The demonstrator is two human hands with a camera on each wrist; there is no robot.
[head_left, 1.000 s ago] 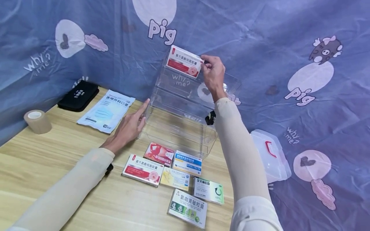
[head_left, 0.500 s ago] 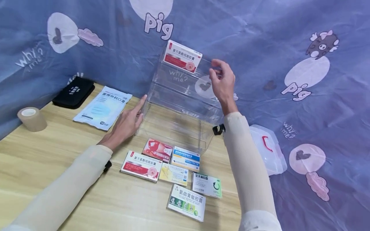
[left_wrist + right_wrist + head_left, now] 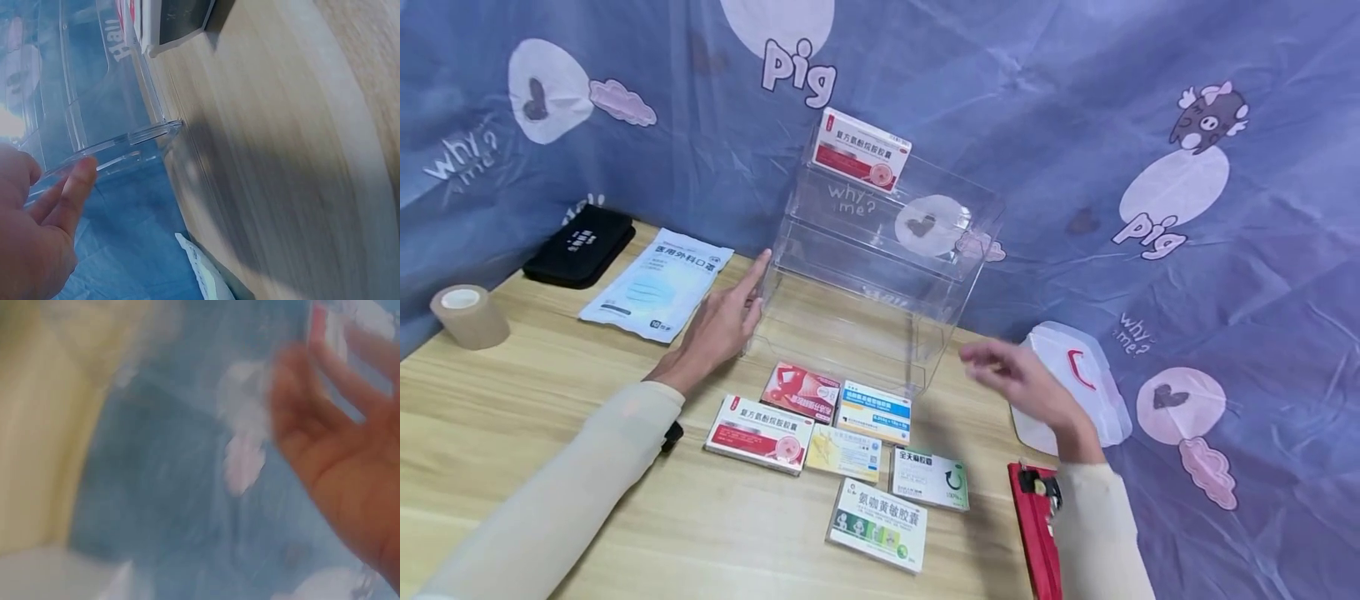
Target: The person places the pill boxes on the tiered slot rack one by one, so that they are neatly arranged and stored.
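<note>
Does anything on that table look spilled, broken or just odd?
Nothing looks spilled or broken. One oddity: the red cardboard box on the pale wooden table, in front of the clear plastic tiered rack, seems turned around. Its print looks upside down, while the white-and-blue cardboard box beside it reads upright.

Long cream sleeves cover both arms, with a small black device near each wrist.
</note>
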